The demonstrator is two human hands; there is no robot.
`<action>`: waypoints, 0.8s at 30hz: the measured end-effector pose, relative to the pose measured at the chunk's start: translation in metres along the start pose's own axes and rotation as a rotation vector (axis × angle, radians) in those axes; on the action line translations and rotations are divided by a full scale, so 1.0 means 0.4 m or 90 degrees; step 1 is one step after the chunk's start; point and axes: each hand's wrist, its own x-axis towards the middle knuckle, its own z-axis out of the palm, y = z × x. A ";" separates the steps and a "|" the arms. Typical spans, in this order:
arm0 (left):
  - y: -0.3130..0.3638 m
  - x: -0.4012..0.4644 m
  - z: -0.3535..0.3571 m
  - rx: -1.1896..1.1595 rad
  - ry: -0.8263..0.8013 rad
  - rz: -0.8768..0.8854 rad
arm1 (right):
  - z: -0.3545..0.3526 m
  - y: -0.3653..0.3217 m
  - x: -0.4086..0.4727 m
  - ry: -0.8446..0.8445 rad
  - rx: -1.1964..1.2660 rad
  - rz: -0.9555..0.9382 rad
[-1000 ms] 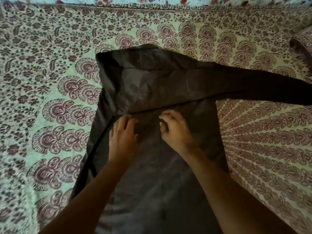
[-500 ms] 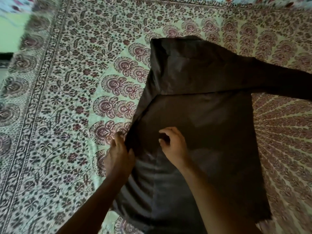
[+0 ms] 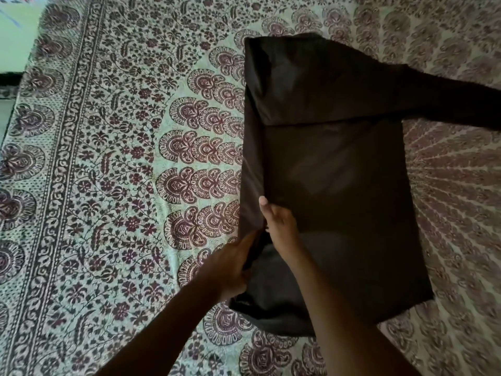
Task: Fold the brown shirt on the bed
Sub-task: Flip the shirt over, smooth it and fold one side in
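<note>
Sliding from the shirt's [image 3: 333,172] middle to its left edge, both hands now work the fold: left hand [image 3: 230,267] pinches the edge, right hand [image 3: 279,226] presses flat. One sleeve [image 3: 447,101] remains spread on the bed [image 3: 108,158].

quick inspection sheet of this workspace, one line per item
surface: bed under a patterned floral sheet
job's things: brown shirt lying flat, left side folded in, one sleeve stretched out to the right
clutter: nothing seen
grippers: left hand grips the shirt's left edge; right hand rests on that edge, fingers on the cloth
cables: nothing seen
surroundings: pale green area beyond the bed at upper left
</note>
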 end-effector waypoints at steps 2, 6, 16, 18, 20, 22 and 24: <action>0.001 -0.022 0.022 0.089 0.016 -0.017 | 0.004 0.019 0.002 0.016 -0.010 0.006; 0.007 -0.070 0.062 0.249 -0.012 -0.034 | 0.006 0.029 -0.006 0.024 -0.014 0.000; 0.001 -0.167 0.129 0.226 0.013 -0.058 | 0.003 0.075 -0.083 -0.081 -0.051 0.058; -0.009 -0.173 0.143 0.149 0.070 -0.064 | -0.008 0.085 -0.117 -0.123 -0.026 0.060; -0.019 -0.176 0.154 0.061 0.114 -0.052 | -0.015 0.102 -0.158 -0.175 0.007 0.082; -0.027 -0.180 0.161 0.005 0.145 -0.035 | -0.026 0.127 -0.198 -0.204 -0.010 0.093; -0.032 -0.184 0.165 -0.026 0.174 -0.033 | -0.044 0.153 -0.237 -0.218 -0.071 0.075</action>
